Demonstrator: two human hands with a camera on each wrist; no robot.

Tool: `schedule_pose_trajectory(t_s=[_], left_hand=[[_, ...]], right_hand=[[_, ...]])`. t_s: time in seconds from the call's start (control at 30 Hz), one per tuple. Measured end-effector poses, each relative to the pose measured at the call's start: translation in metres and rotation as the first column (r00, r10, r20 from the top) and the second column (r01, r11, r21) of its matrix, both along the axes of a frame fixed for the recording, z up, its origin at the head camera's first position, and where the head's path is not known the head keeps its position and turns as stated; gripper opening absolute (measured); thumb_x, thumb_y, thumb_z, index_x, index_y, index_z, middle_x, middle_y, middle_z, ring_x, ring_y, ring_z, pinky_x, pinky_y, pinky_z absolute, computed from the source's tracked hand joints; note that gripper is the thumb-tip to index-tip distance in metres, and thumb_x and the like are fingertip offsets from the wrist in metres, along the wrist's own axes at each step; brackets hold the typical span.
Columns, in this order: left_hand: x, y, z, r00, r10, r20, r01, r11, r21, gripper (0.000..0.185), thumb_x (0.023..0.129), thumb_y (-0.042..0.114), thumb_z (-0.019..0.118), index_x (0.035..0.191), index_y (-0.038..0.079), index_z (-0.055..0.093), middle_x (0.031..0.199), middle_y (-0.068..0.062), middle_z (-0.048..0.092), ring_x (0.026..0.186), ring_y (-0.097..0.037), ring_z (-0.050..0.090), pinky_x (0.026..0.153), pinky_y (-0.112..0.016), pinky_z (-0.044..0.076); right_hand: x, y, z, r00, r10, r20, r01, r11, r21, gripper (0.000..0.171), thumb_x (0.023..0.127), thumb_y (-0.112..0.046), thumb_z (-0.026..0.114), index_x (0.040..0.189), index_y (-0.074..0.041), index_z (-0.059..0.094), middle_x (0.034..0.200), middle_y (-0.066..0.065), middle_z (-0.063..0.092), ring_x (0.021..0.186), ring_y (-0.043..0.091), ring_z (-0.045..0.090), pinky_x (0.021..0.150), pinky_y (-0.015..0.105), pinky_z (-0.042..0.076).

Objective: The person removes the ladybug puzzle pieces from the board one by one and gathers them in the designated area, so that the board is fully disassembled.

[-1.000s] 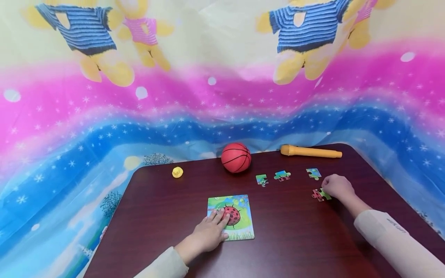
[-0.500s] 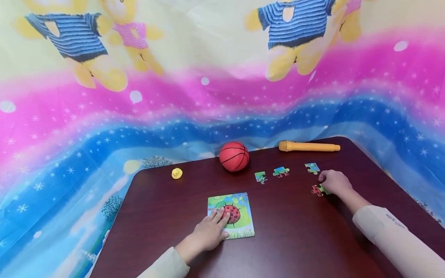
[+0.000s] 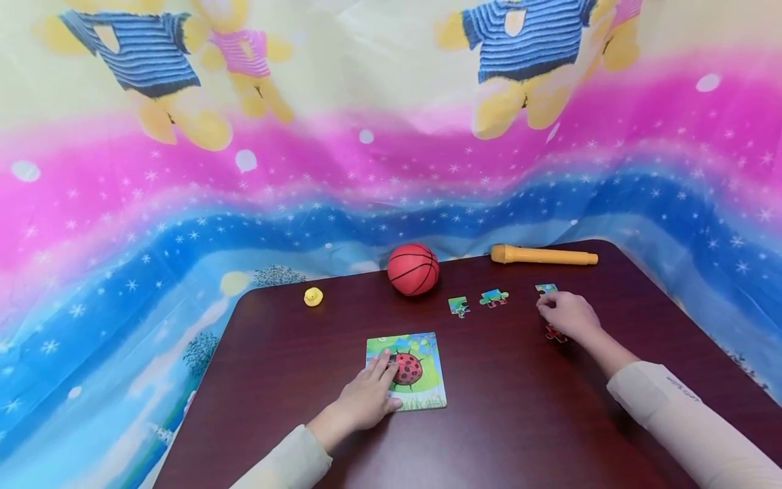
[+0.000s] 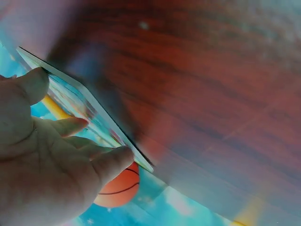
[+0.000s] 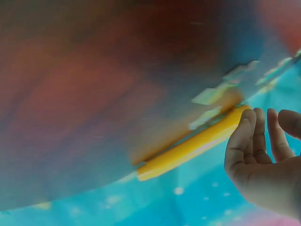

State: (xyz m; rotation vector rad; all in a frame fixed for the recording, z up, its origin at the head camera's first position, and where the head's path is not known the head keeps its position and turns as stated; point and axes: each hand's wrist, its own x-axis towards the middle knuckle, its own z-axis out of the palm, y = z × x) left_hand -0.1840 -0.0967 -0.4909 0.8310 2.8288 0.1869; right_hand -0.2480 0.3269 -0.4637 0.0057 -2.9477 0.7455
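Note:
My left hand point(image 3: 366, 401) lies on a square ladybug puzzle point(image 3: 429, 380), its fingers spread over the left part of the picture. In the left wrist view, the thumb and fingers touch the puzzle point(image 4: 108, 117) near its edge. Over to the right, my right hand point(image 3: 569, 316) hovers above two loose puzzle pieces. It partly covers a blue-green piece point(image 3: 546, 288) and a red piece point(image 3: 556, 334). The right wrist view shows that hand point(image 5: 263, 165) with loosely bent fingers, a gap beside the thumb and nothing held.
Two more loose pieces, a green one point(image 3: 458, 307) and a blue one point(image 3: 493, 298), lie left of my right hand. Along the back stand a red toy basketball point(image 3: 413, 269), a yellow toy microphone point(image 3: 544, 255) and a small yellow duck point(image 3: 313, 297). A printed cloth point(image 3: 342, 183) hangs behind the table.
My right hand has moved a little left and away from me, from beside the red-green piece to over the blue-green one. The left hand stays on the puzzle.

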Motion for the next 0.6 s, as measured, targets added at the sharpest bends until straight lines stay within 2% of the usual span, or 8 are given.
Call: schedule_pose_trajectory(t_s=[0.1, 0.17, 0.33, 0.47, 0.6], left_hand=[[0.0, -0.002, 0.002, 1.0, 0.003, 0.004, -0.003, 1.0, 0.031, 0.082, 0.088, 0.055, 0.055, 0.146, 0.003, 0.031, 0.156, -0.015, 0.016, 0.142, -0.031, 0.018, 0.11, -0.045, 0.028], [0.0, -0.004, 0.005, 1.0, 0.012, 0.014, -0.013, 0.999, 0.043, 0.086, 0.086, 0.057, 0.056, 0.146, 0.001, 0.031, 0.156, -0.015, 0.017, 0.142, -0.031, 0.019, 0.11, -0.046, 0.028], [0.004, -0.008, 0.007, 0.999, 0.045, 0.011, -0.045, 0.999, 0.012, 0.088, 0.085, 0.059, 0.055, 0.145, -0.001, 0.032, 0.154, -0.016, 0.022, 0.142, -0.03, 0.021, 0.11, -0.047, 0.028], [0.008, -0.009, 0.005, 0.997, 0.077, 0.007, -0.077, 0.997, -0.008, 0.085, 0.087, 0.059, 0.054, 0.144, -0.001, 0.034, 0.153, -0.016, 0.024, 0.141, -0.031, 0.022, 0.11, -0.047, 0.028], [0.011, -0.01, 0.003, 0.996, 0.089, -0.002, -0.089, 0.996, -0.022, 0.083, 0.088, 0.058, 0.052, 0.144, 0.0, 0.036, 0.153, -0.016, 0.026, 0.14, -0.032, 0.025, 0.109, -0.047, 0.029]], right_hand=[[0.0, -0.014, 0.006, 1.0, 0.014, 0.009, -0.014, 1.0, -0.012, 0.023, 0.093, -0.021, 0.056, 0.106, -0.008, 0.068, 0.064, 0.003, 0.061, 0.053, 0.018, 0.054, 0.057, 0.037, 0.044], [0.0, -0.024, 0.006, 0.999, 0.037, -0.002, -0.037, 0.999, -0.008, 0.021, 0.092, -0.021, 0.056, 0.104, -0.008, 0.069, 0.064, 0.002, 0.062, 0.054, 0.018, 0.055, 0.058, 0.037, 0.045], [0.001, -0.043, 0.004, 0.996, 0.079, -0.035, -0.078, 0.997, 0.013, 0.018, 0.091, -0.019, 0.06, 0.101, -0.009, 0.071, 0.096, 0.009, 0.067, 0.08, 0.022, 0.057, 0.07, 0.044, 0.048], [0.001, -0.053, 0.004, 0.996, 0.092, -0.02, -0.092, 0.996, 0.012, 0.018, 0.091, -0.019, 0.06, 0.102, -0.009, 0.07, 0.097, 0.01, 0.066, 0.083, 0.024, 0.057, 0.076, 0.048, 0.048], [0.001, -0.058, 0.005, 0.994, 0.105, -0.032, -0.105, 0.994, 0.012, 0.017, 0.09, -0.018, 0.061, 0.101, -0.008, 0.071, 0.097, 0.01, 0.066, 0.083, 0.023, 0.058, 0.076, 0.049, 0.049]])
